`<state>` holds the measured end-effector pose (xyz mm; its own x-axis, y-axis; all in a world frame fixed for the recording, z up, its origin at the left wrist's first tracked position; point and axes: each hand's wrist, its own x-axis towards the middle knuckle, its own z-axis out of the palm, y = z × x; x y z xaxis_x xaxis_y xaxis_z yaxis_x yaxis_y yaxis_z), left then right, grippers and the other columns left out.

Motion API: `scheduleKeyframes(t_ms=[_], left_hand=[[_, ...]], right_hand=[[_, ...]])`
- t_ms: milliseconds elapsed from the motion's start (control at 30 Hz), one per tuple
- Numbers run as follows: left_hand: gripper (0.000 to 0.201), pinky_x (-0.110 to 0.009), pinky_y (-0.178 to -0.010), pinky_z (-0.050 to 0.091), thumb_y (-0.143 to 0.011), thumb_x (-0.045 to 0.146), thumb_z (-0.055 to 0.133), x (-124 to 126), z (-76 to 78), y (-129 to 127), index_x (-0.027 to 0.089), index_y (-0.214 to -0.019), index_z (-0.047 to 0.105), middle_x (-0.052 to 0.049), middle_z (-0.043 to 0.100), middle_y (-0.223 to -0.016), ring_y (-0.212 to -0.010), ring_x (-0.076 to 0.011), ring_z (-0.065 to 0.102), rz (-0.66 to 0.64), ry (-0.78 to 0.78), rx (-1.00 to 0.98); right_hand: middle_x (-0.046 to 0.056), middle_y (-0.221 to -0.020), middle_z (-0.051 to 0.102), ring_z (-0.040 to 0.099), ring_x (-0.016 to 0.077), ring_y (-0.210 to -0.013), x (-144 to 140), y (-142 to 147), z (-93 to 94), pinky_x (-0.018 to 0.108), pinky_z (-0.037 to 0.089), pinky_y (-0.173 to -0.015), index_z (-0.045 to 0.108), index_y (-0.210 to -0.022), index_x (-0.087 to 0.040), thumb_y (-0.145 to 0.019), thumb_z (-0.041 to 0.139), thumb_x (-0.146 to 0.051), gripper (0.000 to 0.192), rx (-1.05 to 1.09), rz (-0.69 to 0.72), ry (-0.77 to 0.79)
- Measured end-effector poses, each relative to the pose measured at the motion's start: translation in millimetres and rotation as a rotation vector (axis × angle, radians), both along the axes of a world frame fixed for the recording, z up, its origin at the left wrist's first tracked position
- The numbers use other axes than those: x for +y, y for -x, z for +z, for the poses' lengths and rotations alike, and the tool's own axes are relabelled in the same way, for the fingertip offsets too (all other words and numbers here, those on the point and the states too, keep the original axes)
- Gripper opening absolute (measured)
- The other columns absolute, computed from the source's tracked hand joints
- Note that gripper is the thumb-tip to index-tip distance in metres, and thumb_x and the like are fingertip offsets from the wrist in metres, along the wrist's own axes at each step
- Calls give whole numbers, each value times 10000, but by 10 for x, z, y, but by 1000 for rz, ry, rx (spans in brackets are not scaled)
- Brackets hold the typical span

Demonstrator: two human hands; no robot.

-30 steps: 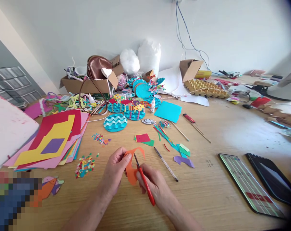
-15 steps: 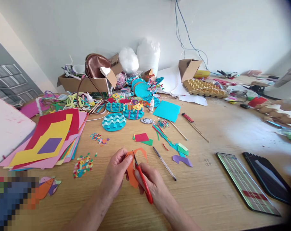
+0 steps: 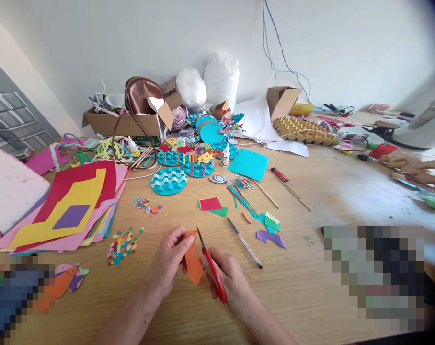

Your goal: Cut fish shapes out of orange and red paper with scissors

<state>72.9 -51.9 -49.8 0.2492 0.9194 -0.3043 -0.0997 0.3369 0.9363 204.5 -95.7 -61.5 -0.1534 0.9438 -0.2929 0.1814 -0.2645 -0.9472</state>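
Observation:
Between the thumb and fingers of my left hand (image 3: 172, 254) is a piece of orange paper (image 3: 193, 266), its lower end tapering to a blunt point. My right hand (image 3: 226, 273) grips red-handled scissors (image 3: 213, 268), blades pointing up and away from me. The blades look closed and lie just right of the paper, a small gap between them near the top. A clear pen (image 3: 245, 243) rests to the right of the scissors. Beyond my hands lie red paper (image 3: 210, 204) and green paper (image 3: 223, 211) scraps.
Paper dots (image 3: 122, 247) lie left of my hands, near stacked coloured sheets (image 3: 23, 235). Purple scraps (image 3: 271, 238) and wooden sticks (image 3: 268, 194) are to the right. Blue wavy discs (image 3: 169, 181), a glue bottle (image 3: 225, 156) and a cardboard box (image 3: 120, 125) stand farther back.
The curved orange strip that stuck out beyond the scissor blades no longer shows. The blades have come away from the paper, and the orange piece now looks narrower.

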Motion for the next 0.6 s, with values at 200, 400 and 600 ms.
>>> scheduleKeyframes(t_ms=[200,400,600], left_hand=[[262,-146,-359,281,-684,409,633,66,-22,268,174,-655,521,78,454,-497,-404,-54,393,99,-29,105],[197,-150,-439,337,-646,339,648,191,15,459,174,-693,550,55,537,-582,-508,-71,465,248,-40,-3],[167,-168,-502,379,-624,272,657,218,-27,446,171,-729,576,47,547,-632,-558,-87,486,243,-61,19]], right_hand=[[-7,-508,511,451,113,-470,40,-312,114,223,281,-448,445,-571,-185,-840,424,-366,325,-563,65,-158],[116,-766,709,651,242,-665,8,-232,296,272,365,-522,674,-754,-157,-777,488,-240,205,-1120,446,-129],[146,-735,699,670,274,-643,-5,-50,280,277,408,-480,701,-748,-136,-743,488,-71,223,-1193,552,-175]])
